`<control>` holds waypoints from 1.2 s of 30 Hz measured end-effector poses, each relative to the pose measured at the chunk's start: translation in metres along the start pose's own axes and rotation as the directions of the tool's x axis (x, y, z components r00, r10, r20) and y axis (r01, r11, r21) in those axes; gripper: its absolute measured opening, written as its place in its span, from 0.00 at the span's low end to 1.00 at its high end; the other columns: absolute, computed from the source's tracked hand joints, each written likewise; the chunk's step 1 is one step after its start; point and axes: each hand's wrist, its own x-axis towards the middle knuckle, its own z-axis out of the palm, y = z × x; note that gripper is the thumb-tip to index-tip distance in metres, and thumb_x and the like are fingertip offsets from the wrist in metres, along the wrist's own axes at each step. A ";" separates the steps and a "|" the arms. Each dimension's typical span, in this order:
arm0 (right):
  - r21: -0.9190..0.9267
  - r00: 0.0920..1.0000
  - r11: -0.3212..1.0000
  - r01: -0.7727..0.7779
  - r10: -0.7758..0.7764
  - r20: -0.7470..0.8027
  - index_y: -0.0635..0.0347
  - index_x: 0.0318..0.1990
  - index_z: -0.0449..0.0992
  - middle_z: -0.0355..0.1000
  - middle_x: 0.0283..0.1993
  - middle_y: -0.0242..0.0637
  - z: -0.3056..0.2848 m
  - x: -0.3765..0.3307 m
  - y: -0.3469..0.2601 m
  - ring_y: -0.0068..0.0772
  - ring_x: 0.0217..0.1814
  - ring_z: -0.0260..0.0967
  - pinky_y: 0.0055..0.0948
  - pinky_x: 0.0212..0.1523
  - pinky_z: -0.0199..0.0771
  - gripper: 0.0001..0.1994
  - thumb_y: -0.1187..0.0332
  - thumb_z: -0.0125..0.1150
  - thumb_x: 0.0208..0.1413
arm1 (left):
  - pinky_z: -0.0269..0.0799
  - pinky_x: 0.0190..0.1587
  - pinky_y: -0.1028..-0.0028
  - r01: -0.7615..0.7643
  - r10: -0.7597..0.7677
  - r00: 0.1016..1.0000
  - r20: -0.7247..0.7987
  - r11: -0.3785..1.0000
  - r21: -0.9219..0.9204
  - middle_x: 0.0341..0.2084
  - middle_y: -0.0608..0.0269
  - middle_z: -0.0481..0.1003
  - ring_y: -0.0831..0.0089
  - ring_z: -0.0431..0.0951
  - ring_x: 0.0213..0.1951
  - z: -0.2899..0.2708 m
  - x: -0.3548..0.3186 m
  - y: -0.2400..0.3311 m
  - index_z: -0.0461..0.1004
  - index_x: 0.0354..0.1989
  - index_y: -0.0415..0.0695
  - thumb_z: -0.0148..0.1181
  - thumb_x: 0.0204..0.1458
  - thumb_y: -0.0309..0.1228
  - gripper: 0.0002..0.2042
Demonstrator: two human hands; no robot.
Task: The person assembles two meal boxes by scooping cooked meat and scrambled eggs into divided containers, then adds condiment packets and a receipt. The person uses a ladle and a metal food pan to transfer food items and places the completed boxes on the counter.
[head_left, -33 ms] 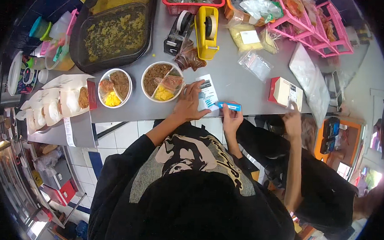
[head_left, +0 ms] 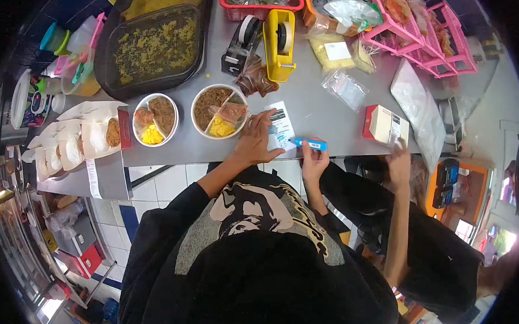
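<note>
My left hand [head_left: 256, 140] lies flat over the left side of a printed paper slip [head_left: 280, 121] on the grey counter, fingers stretched. Between the fingers and thumb of my right hand [head_left: 313, 166] is a blue highlighter [head_left: 310, 144], its tip at the slip's lower right edge. Blue strokes mark the slip. Just left of my left hand stands an uncovered round bowl [head_left: 193, 111] with shredded brown meat, yellow egg and a reddish packet in separate sections. A similar bowl [head_left: 176, 119] sits farther left.
Another person's hand [head_left: 398, 163] is by a red-and-white box [head_left: 382, 125] on the right. Opened boxes with wrapped food [head_left: 72, 148] stand at left. Behind are a dark tray [head_left: 154, 47], a black tape dispenser [head_left: 236, 57], a yellow one [head_left: 279, 53] and pink baskets [head_left: 427, 42].
The other person's hand has pulled back slightly from the box, toward the counter's front edge. The highlighter has shifted only slightly; my left hand stays on the slip.
</note>
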 end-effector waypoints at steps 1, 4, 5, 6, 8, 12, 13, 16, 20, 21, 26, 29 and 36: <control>0.028 0.999 0.999 0.042 -0.041 -0.025 0.67 0.41 0.70 0.71 0.35 0.32 0.003 0.003 -0.001 0.18 0.35 0.68 0.19 0.35 0.69 0.10 0.77 0.62 0.52 | 0.47 0.60 0.55 0.019 -0.019 1.000 0.022 1.000 0.005 0.61 0.54 0.55 0.57 0.56 0.59 -0.001 0.001 0.000 0.55 0.48 0.38 0.69 0.32 0.48 0.39; 0.139 0.999 0.989 0.044 -0.041 -0.026 0.66 0.41 0.70 0.71 0.36 0.32 0.021 0.011 -0.028 0.18 0.35 0.68 0.19 0.35 0.69 0.10 0.76 0.61 0.53 | 0.47 0.60 0.56 0.039 -0.039 0.997 0.063 0.999 0.005 0.61 0.53 0.56 0.58 0.57 0.59 -0.002 0.002 0.002 0.54 0.51 0.37 0.69 0.32 0.48 0.41; 0.184 1.000 0.983 0.028 -0.025 -0.013 0.66 0.42 0.70 0.71 0.36 0.32 0.028 0.014 -0.035 0.18 0.35 0.68 0.19 0.35 0.70 0.10 0.76 0.61 0.53 | 0.47 0.59 0.56 0.022 -0.022 0.999 0.048 1.000 0.003 0.60 0.53 0.56 0.58 0.57 0.59 -0.002 0.003 0.002 0.54 0.52 0.36 0.69 0.32 0.48 0.43; 0.164 0.998 0.986 0.037 -0.046 0.050 0.66 0.41 0.71 0.71 0.36 0.32 0.032 0.015 -0.034 0.18 0.36 0.68 0.20 0.36 0.70 0.09 0.76 0.61 0.53 | 0.48 0.59 0.56 0.004 -0.004 0.999 0.033 1.000 0.001 0.60 0.53 0.56 0.58 0.58 0.58 -0.002 0.003 0.002 0.53 0.54 0.36 0.69 0.32 0.48 0.44; 0.122 0.981 0.991 0.061 -0.083 0.177 0.66 0.41 0.71 0.71 0.36 0.33 0.040 0.017 -0.032 0.19 0.36 0.69 0.22 0.37 0.71 0.09 0.76 0.61 0.53 | 0.47 0.61 0.53 0.023 -0.026 0.997 0.077 0.999 0.028 0.62 0.55 0.54 0.58 0.55 0.61 -0.002 0.002 0.000 0.53 0.55 0.36 0.67 0.35 0.50 0.44; -0.189 0.883 0.936 0.297 -0.194 0.428 0.65 0.40 0.73 0.74 0.35 0.38 0.055 0.021 -0.036 0.27 0.34 0.73 0.25 0.36 0.73 0.11 0.77 0.64 0.48 | 0.46 0.62 0.51 0.022 -0.028 0.995 0.100 0.998 0.061 0.62 0.55 0.53 0.58 0.54 0.62 -0.001 0.002 -0.002 0.51 0.58 0.36 0.65 0.37 0.47 0.43; -0.253 0.853 0.895 0.368 -0.217 0.474 0.64 0.39 0.74 0.74 0.35 0.39 0.056 0.022 -0.042 0.30 0.34 0.74 0.26 0.36 0.73 0.11 0.77 0.64 0.46 | 0.46 0.62 0.51 0.014 -0.019 0.995 0.101 0.999 0.050 0.62 0.55 0.53 0.57 0.54 0.62 0.000 0.002 -0.002 0.52 0.57 0.37 0.64 0.37 0.46 0.41; -0.325 0.791 0.790 0.520 -0.303 0.532 0.61 0.37 0.74 0.73 0.32 0.44 0.068 0.022 -0.039 0.43 0.29 0.73 0.31 0.30 0.72 0.11 0.77 0.64 0.43 | 0.47 0.61 0.52 -0.012 0.008 0.998 0.060 0.998 0.062 0.61 0.55 0.54 0.57 0.55 0.62 0.005 0.000 -0.007 0.55 0.55 0.38 0.63 0.38 0.41 0.36; -0.396 0.801 0.754 0.524 -0.279 0.529 0.62 0.36 0.73 0.71 0.31 0.44 0.076 0.016 -0.035 0.47 0.28 0.71 0.36 0.28 0.72 0.09 0.77 0.61 0.44 | 0.49 0.59 0.55 -0.042 0.042 0.999 0.011 0.996 0.074 0.60 0.53 0.56 0.55 0.56 0.60 0.004 -0.001 -0.005 0.59 0.53 0.39 0.60 0.40 0.38 0.31; -0.386 0.802 0.753 0.533 -0.304 0.513 0.62 0.35 0.73 0.70 0.31 0.44 0.077 0.015 -0.031 0.47 0.28 0.71 0.36 0.28 0.72 0.09 0.77 0.61 0.44 | 0.50 0.60 0.54 -0.037 0.037 0.999 0.012 0.996 0.076 0.60 0.53 0.56 0.54 0.56 0.61 0.004 -0.002 -0.005 0.58 0.53 0.38 0.60 0.40 0.37 0.31; -0.319 0.844 0.843 0.434 -0.256 0.471 0.64 0.34 0.73 0.72 0.29 0.45 0.070 0.025 -0.035 0.39 0.27 0.73 0.30 0.27 0.72 0.07 0.75 0.62 0.47 | 0.48 0.63 0.53 0.057 -0.056 0.995 0.087 0.998 -0.011 0.59 0.49 0.56 0.51 0.55 0.61 -0.003 0.000 0.000 0.50 0.61 0.34 0.66 0.37 0.43 0.44; -0.455 0.902 0.779 0.431 -0.372 0.217 0.63 0.33 0.73 0.72 0.25 0.42 0.044 0.049 -0.048 0.35 0.23 0.71 0.26 0.26 0.71 0.05 0.74 0.62 0.49 | 0.47 0.64 0.54 0.084 -0.081 0.994 0.078 0.996 -0.033 0.59 0.48 0.56 0.51 0.54 0.61 -0.007 0.003 0.004 0.46 0.63 0.34 0.68 0.36 0.47 0.49; -0.644 0.922 0.661 0.385 -0.309 0.235 0.64 0.31 0.74 0.69 0.23 0.40 0.016 0.105 -0.032 0.36 0.24 0.68 0.33 0.28 0.68 0.05 0.72 0.61 0.50 | 0.46 0.62 0.53 0.052 -0.058 0.992 0.108 0.997 0.061 0.60 0.54 0.56 0.57 0.54 0.62 -0.005 0.004 0.005 0.54 0.60 0.40 0.65 0.37 0.51 0.44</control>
